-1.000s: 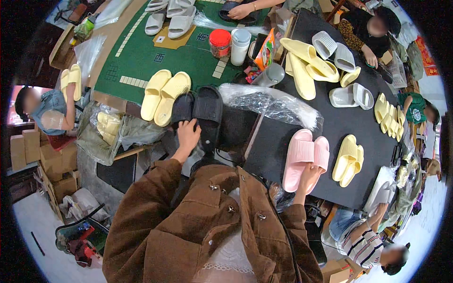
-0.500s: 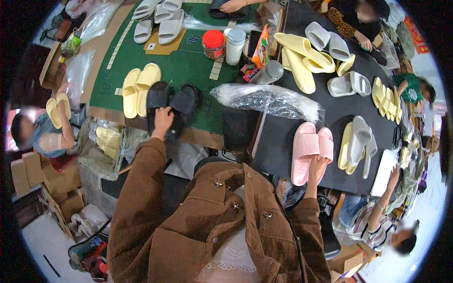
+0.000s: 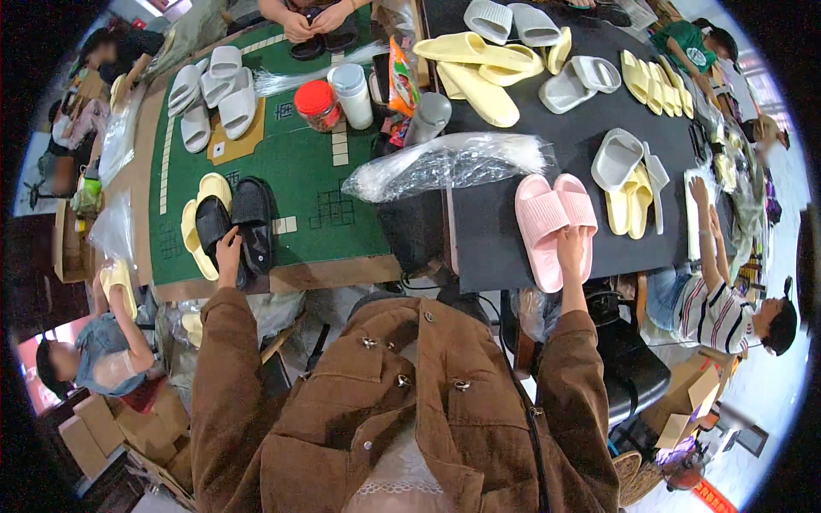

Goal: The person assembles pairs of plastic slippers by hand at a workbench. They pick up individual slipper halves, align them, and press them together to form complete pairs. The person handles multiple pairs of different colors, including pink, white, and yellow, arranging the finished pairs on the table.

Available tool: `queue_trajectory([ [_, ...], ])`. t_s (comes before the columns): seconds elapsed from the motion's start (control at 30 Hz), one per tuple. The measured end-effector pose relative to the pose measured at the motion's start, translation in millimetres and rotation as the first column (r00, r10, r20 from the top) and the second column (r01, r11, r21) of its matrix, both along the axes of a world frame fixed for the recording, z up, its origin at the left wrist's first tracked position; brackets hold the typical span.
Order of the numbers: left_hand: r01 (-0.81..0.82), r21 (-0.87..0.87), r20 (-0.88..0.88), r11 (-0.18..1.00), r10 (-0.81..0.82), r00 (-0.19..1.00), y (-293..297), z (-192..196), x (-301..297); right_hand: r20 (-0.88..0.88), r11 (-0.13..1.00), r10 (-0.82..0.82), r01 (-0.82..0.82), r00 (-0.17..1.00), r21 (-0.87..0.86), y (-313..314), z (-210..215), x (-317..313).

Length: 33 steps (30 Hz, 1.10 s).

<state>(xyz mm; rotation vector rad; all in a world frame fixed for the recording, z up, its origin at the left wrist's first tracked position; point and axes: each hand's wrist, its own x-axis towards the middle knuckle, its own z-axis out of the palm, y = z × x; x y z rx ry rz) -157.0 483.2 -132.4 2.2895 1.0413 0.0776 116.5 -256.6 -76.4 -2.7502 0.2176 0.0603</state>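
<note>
My left hand (image 3: 228, 254) is closed at the inner edge of a pair of black slippers (image 3: 251, 205), which lies on the green mat. The black pair partly covers a pale yellow pair (image 3: 195, 235) on its left. On the dark table to the right, my right hand (image 3: 572, 250) reaches into a pair of pink slippers (image 3: 539, 209) with ribbed straps. Its fingers are closed around the inner edges of the pair, and the fingertips are partly hidden by the slippers.
Grey slippers (image 3: 237, 107) lie at the far left of the mat, a red-lidded jar (image 3: 316, 104) and a white bottle (image 3: 352, 96) beyond the middle. Clear plastic bags (image 3: 453, 168) span the table join. Yellow slippers (image 3: 479, 92) and more grey pairs (image 3: 617, 160) lie right. Co-workers sit around.
The black slippers have come closer together and slid further over the yellow pair. The pink slippers now lie more evenly side by side. The view has turned, showing a co-worker's two hands on far black slippers.
</note>
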Motion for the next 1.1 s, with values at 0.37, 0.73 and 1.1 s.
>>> queue_trajectory([
  [0.37,-0.156,0.093,0.217,0.983,0.133,0.967,-190.6,16.9,21.6,-0.089,0.998,0.066,-0.065,0.994,0.013,-0.6,-3.2,-0.9],
  [0.73,0.284,-0.049,0.431,0.958,-0.236,0.871,-387.6,93.7,133.7,-0.040,0.927,0.085,-0.064,0.996,0.369,93.0,9.8,-40.0],
  [1.1,0.687,0.052,0.538,0.725,-0.600,0.592,-481.0,104.7,171.8,-0.043,0.415,0.027,0.028,0.999,0.909,63.5,35.4,-61.3],
])
